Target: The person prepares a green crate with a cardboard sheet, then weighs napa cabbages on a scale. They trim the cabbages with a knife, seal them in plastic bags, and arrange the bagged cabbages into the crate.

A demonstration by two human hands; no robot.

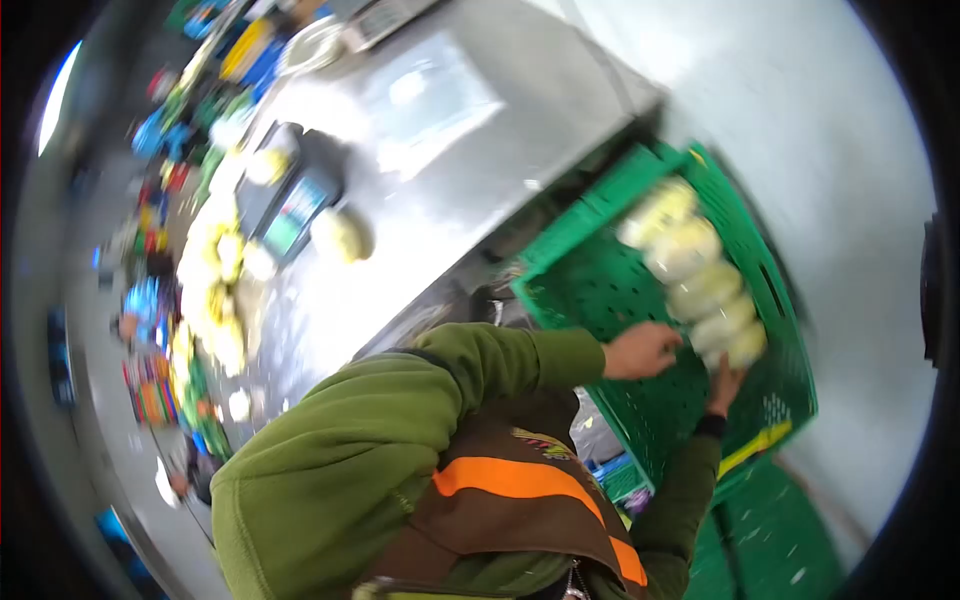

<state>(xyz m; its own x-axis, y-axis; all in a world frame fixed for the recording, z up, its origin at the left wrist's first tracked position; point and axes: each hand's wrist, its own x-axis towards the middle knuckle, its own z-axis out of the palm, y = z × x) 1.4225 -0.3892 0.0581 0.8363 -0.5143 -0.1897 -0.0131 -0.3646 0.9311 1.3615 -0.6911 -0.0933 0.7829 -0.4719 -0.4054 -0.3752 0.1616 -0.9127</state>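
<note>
A row of several pale yellow cabbages [683, 250], wrapped in shiny clear film, lies along the far side of a green plastic crate [575, 285]. At the near end of this row, my right hand [728, 383] has its fingers closed against the last wrapped cabbage [745, 346], partly hidden behind it. My left hand [640, 350] hovers over the crate's inside, just left of the cabbages. Its fingers are loosely bent and apart, with nothing visible in them.
A metal table [540, 90] stands left of the crate, bearing a dark device with a screen [290, 215], a single cabbage [340, 235] and piled yellow produce [212, 290]. Another green crate [780, 535] is below right. A person [190, 475] appears blurred at far left.
</note>
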